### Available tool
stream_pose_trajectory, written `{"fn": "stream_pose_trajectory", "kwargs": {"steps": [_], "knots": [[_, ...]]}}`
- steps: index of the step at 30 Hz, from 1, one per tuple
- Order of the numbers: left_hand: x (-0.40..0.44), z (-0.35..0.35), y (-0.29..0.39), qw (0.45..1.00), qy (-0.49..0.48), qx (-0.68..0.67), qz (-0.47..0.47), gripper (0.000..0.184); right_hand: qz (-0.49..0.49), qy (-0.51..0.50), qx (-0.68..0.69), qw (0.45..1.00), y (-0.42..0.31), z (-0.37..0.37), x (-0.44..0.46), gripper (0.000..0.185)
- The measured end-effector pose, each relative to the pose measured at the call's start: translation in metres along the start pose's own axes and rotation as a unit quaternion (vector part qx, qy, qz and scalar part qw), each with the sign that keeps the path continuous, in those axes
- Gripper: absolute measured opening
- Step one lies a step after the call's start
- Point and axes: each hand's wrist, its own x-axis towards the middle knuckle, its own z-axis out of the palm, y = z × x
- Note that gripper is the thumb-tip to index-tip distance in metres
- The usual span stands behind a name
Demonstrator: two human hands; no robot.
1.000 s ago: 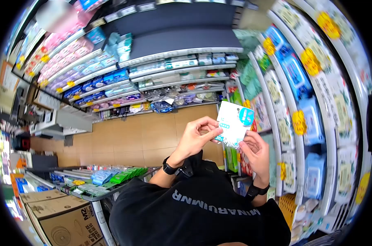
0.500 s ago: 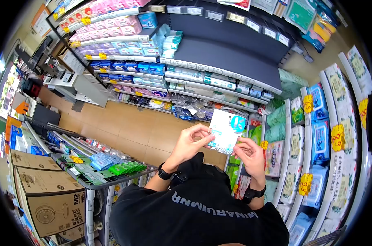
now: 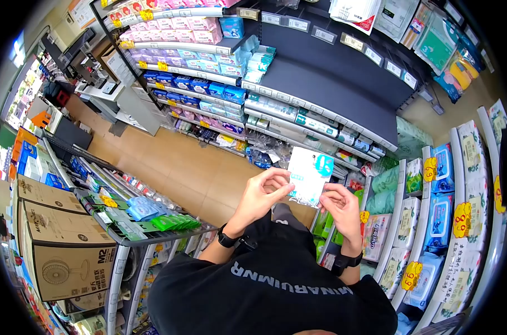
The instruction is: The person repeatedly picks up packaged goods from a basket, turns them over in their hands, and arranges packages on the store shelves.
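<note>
A flat white-and-teal packet (image 3: 307, 174) is held upright in front of my chest. My left hand (image 3: 264, 192) pinches its left edge between thumb and fingers. On the opposite side, my right hand (image 3: 341, 209) grips the lower right edge with its fingertips. Small pale shapes show near the packet's bottom, too small to make out. The print on it is not legible. Both wrists carry black bands.
Ahead stands a dark shelf unit (image 3: 320, 78) with rows of packaged goods on its left. Wipes packs (image 3: 439, 220) with yellow price tags line the right shelves. On the left are a low rack with green packets (image 3: 175, 221) and fan boxes (image 3: 69, 268). Tiled floor (image 3: 153, 167) runs between.
The view has shifted, so the shelves appear lower and further right. Both hands keep hold of the packet, which stays almost in place before me. A leg now shows below it.
</note>
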Motion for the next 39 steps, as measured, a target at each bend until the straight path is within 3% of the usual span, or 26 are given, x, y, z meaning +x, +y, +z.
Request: {"fn": "stream_pose_trajectory", "kwargs": {"steps": [18, 27, 39], "knots": [[0.07, -0.032, -0.001, 0.997, 0.071, 0.027, 0.008, 0.029, 0.022, -0.039, -0.026, 0.999, -0.007, 0.005, 0.097, 0.024], [0.156, -0.066, 0.01, 0.991, 0.1, 0.08, 0.025, 0.028, 0.001, -0.063, -0.035, 0.997, -0.001, 0.012, 0.204, 0.019], [0.284, -0.114, 0.011, 0.955, 0.143, 0.247, 0.084, 0.035, -0.054, -0.067, -0.04, 0.995, 0.021, 0.018, 0.354, 0.019]]}}
